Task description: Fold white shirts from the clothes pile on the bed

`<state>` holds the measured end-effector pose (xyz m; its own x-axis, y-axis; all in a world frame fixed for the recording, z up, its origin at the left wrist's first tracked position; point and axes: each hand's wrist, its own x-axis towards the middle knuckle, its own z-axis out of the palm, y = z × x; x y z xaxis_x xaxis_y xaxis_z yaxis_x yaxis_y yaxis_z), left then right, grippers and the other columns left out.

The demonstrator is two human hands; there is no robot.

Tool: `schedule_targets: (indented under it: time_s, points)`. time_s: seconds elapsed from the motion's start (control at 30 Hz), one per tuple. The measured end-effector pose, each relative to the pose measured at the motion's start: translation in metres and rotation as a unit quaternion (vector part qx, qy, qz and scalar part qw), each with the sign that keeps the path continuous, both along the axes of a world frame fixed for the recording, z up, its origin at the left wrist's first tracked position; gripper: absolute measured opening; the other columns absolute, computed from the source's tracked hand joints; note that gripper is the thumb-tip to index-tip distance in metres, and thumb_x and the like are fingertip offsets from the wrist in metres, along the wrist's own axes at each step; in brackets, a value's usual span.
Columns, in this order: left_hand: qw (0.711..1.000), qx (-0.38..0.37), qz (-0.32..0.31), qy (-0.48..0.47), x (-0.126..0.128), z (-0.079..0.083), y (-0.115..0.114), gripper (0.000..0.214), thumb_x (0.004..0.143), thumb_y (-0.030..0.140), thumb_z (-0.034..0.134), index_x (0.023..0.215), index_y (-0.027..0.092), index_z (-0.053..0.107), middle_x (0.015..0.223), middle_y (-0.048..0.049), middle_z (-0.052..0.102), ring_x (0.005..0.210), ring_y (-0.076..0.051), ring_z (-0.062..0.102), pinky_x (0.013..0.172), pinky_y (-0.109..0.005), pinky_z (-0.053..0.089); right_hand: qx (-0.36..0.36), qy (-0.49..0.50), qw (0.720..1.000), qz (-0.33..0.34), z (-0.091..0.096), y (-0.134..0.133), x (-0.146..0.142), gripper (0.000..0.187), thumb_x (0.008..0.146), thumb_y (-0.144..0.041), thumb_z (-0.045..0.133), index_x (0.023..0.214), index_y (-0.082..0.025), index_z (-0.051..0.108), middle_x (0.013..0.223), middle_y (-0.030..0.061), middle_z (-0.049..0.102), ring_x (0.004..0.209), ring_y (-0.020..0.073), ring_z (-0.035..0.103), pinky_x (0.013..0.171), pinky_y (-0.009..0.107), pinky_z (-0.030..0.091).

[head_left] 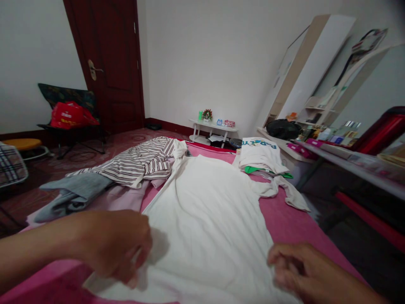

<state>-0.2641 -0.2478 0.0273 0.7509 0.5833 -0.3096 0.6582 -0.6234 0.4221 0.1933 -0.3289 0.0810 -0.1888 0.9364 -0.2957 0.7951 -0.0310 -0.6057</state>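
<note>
A white long-sleeved shirt [218, 211] lies spread out on the pink bed cover [284, 219], its hem toward me and soft creases across its body. My left hand [123, 245], slightly blurred, is over the lower left part of the shirt with its fingers curled closed on the cloth. At the lower right side edge, my right hand [297, 268] has its thumb and fingers pinched on the fabric. One sleeve stretches out to the right; the other is bunched at the far left.
Left of the shirt lie a striped shirt [139, 162] and a grey garment [76, 192]. Folded clothes [261, 156] are stacked at the far right. A cluttered dressing table [348, 156] stands right, a small white table [207, 125] by the wall, and a chair with a red bag [71, 115] near the door.
</note>
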Motion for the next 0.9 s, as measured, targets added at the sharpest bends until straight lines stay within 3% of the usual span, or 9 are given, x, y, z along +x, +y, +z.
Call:
schedule_targets:
  time_s: [0.07, 0.13, 0.2, 0.27, 0.4, 0.5, 0.6, 0.73, 0.9]
  points:
    - [0.997, 0.041, -0.056, -0.034, 0.062, 0.048, 0.031, 0.021, 0.074, 0.037, 0.065, 0.093, 0.029, 0.071, 0.072, 0.0023, 0.070, 0.063, -0.015, 0.063, 0.060, -0.026, 0.044, 0.074, 0.009, 0.997, 0.017, 0.012, 0.037, -0.023, 0.019, 0.078, -0.032, 0.055, 0.083, -0.018, 0.066, 0.073, 0.0024, 0.065, 0.067, 0.0147, 0.060, 0.059, 0.023, 0.044]
    - [0.988, 0.100, -0.078, -0.089, 0.120, 0.077, 0.057, 0.025, 0.084, 0.032, 0.054, 0.102, 0.025, 0.069, 0.089, -0.0028, 0.072, 0.079, -0.017, 0.066, 0.073, -0.027, 0.047, 0.185, 0.036, 0.982, 0.015, 0.008, 0.077, -0.041, 0.030, 0.078, -0.032, 0.056, 0.105, -0.019, 0.064, 0.101, 0.0068, 0.068, 0.092, 0.0188, 0.062, 0.080, 0.029, 0.048]
    - [0.975, 0.166, -0.041, -0.141, 0.161, 0.075, 0.077, 0.043, 0.087, 0.041, 0.050, 0.124, 0.021, 0.057, 0.118, -0.0094, 0.064, 0.105, -0.022, 0.060, 0.090, -0.031, 0.045, 0.269, 0.036, 0.962, 0.025, -0.010, 0.112, -0.048, 0.045, 0.081, -0.035, 0.055, 0.124, -0.021, 0.055, 0.130, 0.0096, 0.055, 0.118, 0.0207, 0.052, 0.098, 0.035, 0.041]
    - [0.963, 0.227, -0.010, -0.146, 0.181, 0.049, 0.096, 0.058, 0.089, 0.048, 0.044, 0.139, 0.020, 0.040, 0.141, -0.0139, 0.045, 0.127, -0.027, 0.044, 0.103, -0.040, 0.036, 0.294, 0.005, 0.955, 0.041, -0.035, 0.142, -0.039, 0.053, 0.086, -0.041, 0.049, 0.136, -0.023, 0.044, 0.145, 0.0087, 0.041, 0.132, 0.0193, 0.038, 0.108, 0.037, 0.032]
    - [0.964, 0.249, 0.037, -0.084, 0.180, -0.007, 0.123, 0.062, 0.092, 0.059, 0.024, 0.145, 0.026, 0.030, 0.153, -0.0112, 0.023, 0.141, -0.032, 0.018, 0.110, -0.056, 0.016, 0.253, -0.196, 0.947, -0.017, -0.069, 0.187, 0.013, 0.054, 0.091, -0.047, 0.039, 0.139, -0.022, 0.042, 0.149, 0.0103, 0.035, 0.138, 0.0257, 0.027, 0.110, 0.050, 0.023]
    - [0.965, 0.249, 0.037, -0.076, 0.174, -0.019, 0.128, 0.064, 0.092, 0.061, 0.018, 0.145, 0.028, 0.027, 0.154, -0.0096, 0.020, 0.141, -0.031, 0.015, 0.111, -0.055, 0.014, 0.220, -0.328, 0.909, -0.133, -0.064, 0.215, 0.036, 0.052, 0.090, -0.044, 0.041, 0.130, -0.013, 0.052, 0.140, 0.0205, 0.044, 0.132, 0.0339, 0.037, 0.104, 0.057, 0.028]
    - [0.962, 0.261, 0.041, -0.075, 0.175, -0.013, 0.125, 0.063, 0.092, 0.060, 0.018, 0.145, 0.028, 0.028, 0.154, -0.0099, 0.021, 0.141, -0.031, 0.018, 0.110, -0.055, 0.017, 0.241, -0.371, 0.881, -0.167, -0.054, 0.237, 0.017, 0.041, 0.085, -0.034, 0.050, 0.119, -0.013, 0.060, 0.136, 0.0223, 0.047, 0.128, 0.0362, 0.041, 0.100, 0.060, 0.030]
    - [0.953, 0.296, 0.012, -0.062, 0.178, 0.005, 0.129, 0.052, 0.091, 0.052, 0.035, 0.131, 0.022, 0.048, 0.139, -0.0131, 0.046, 0.127, -0.031, 0.043, 0.100, -0.047, 0.038, 0.344, -0.291, 0.890, -0.071, -0.064, 0.253, -0.033, 0.039, 0.087, -0.020, 0.043, 0.124, -0.018, 0.056, 0.137, 0.0131, 0.050, 0.127, 0.0246, 0.043, 0.104, 0.048, 0.031]
    - [0.917, 0.398, 0.027, -0.016, 0.169, 0.043, 0.186, 0.026, 0.085, 0.024, 0.047, 0.101, 0.015, 0.065, 0.101, -0.0133, 0.064, 0.099, -0.027, 0.057, 0.079, -0.038, 0.047, 0.375, -0.238, 0.895, -0.045, -0.089, 0.259, -0.047, 0.040, 0.088, -0.016, 0.037, 0.120, -0.011, 0.059, 0.127, 0.0147, 0.058, 0.120, 0.0220, 0.051, 0.102, 0.037, 0.039]
